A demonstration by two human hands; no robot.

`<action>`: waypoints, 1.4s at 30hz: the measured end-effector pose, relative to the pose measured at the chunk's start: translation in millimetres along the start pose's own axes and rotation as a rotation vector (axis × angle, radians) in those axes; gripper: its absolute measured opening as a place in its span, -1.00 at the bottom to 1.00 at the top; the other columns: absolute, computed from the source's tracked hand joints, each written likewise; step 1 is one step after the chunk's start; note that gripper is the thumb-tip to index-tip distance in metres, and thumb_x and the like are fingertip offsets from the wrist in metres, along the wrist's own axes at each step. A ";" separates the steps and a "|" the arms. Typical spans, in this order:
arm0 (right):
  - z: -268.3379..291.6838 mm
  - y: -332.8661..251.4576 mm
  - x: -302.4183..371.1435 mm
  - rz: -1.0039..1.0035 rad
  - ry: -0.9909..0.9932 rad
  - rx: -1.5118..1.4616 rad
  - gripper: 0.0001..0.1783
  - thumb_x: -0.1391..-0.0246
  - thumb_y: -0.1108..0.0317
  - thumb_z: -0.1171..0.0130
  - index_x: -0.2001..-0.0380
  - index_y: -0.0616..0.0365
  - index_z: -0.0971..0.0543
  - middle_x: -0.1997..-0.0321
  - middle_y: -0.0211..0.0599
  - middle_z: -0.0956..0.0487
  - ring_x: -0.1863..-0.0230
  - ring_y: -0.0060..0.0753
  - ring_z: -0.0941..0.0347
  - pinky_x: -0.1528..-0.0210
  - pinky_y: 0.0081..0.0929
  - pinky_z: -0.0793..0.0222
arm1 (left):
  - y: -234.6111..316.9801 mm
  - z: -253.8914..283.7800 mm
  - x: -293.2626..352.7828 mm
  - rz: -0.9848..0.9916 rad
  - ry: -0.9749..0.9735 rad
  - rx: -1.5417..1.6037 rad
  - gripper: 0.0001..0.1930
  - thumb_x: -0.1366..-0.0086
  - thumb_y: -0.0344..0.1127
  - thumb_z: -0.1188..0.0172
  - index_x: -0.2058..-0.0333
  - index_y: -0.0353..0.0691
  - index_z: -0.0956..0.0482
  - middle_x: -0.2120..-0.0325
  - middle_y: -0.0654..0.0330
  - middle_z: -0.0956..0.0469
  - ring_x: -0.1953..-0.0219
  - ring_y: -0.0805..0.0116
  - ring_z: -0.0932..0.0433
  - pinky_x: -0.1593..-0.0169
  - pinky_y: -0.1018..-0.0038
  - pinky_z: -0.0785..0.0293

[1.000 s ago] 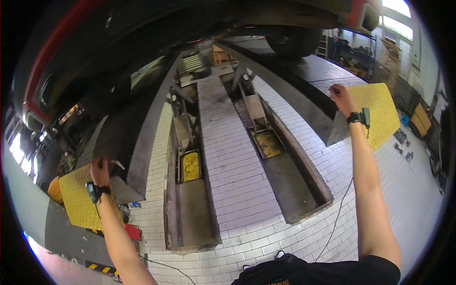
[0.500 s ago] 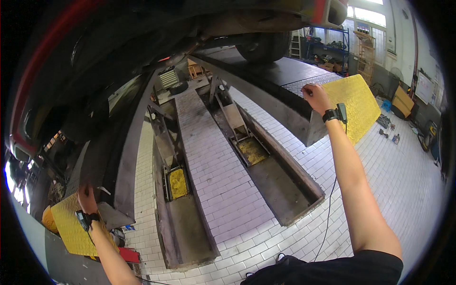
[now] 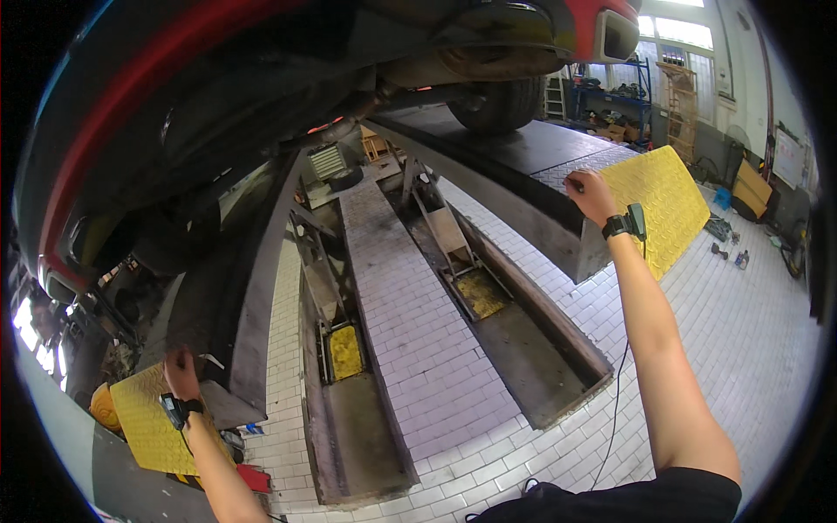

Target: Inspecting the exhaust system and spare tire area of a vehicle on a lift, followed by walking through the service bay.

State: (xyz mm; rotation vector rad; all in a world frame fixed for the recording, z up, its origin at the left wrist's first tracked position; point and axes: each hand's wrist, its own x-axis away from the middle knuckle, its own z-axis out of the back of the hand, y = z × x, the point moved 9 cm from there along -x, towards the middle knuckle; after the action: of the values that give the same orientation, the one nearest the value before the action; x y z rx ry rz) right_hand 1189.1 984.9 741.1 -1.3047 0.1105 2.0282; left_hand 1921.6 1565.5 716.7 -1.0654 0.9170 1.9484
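A person's left hand (image 3: 181, 376) curled beside the first of two yellow ramp plates (image 3: 148, 424). Below one raised car (image 3: 218, 65), two floor pits (image 3: 364, 444) each held one yellow panel (image 3: 346, 352). The right hand (image 3: 593, 195) curled beside the second ramp plate (image 3: 660, 209); whether either hand's fingers gripped anything could not be told.

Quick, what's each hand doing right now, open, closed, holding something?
Left hand: loosely curled near the left yellow plate; anything held cannot be told.
Right hand: loosely curled near the right yellow plate; contents unclear too.
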 end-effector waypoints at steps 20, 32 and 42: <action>1.0 -3.5 6.8 0.043 0.081 0.049 -0.82 0.02 0.32 -0.18 0.48 0.23 -0.62 0.44 -0.03 -0.56 0.21 0.07 -0.45 0.05 -0.14 -0.33 | 4.8 3.8 10.7 0.058 0.047 -0.006 -0.80 -0.13 -0.26 -0.28 0.43 -0.30 -0.63 0.44 0.01 -0.57 0.30 -0.05 -0.52 0.10 0.15 -0.41; -2.0 1.9 1.3 0.017 0.069 0.065 -0.80 0.02 0.32 -0.17 0.56 0.26 -0.55 0.48 -0.08 -0.53 0.27 0.05 -0.43 0.06 -0.14 -0.32 | 33.8 11.6 -2.2 -0.046 0.088 0.007 -0.79 -0.13 -0.29 -0.25 0.53 -0.34 -0.57 0.53 0.03 -0.54 0.34 -0.05 -0.49 0.11 0.16 -0.39; 4.9 -7.9 3.2 0.048 0.062 0.028 -0.84 0.02 0.34 -0.17 0.52 0.23 -0.58 0.46 -0.09 -0.54 0.26 0.04 -0.44 0.04 -0.18 -0.32 | 41.7 15.7 -1.1 -0.036 0.062 0.036 -0.78 -0.16 -0.28 -0.22 0.54 -0.33 -0.56 0.53 0.00 -0.52 0.34 -0.04 -0.48 0.09 0.15 -0.38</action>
State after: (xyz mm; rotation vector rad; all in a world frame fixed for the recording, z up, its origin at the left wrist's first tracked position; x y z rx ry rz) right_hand 1189.4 994.5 743.1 -1.3592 0.2000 2.0198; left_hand 1881.2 1558.1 734.1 -1.1187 0.9570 1.8722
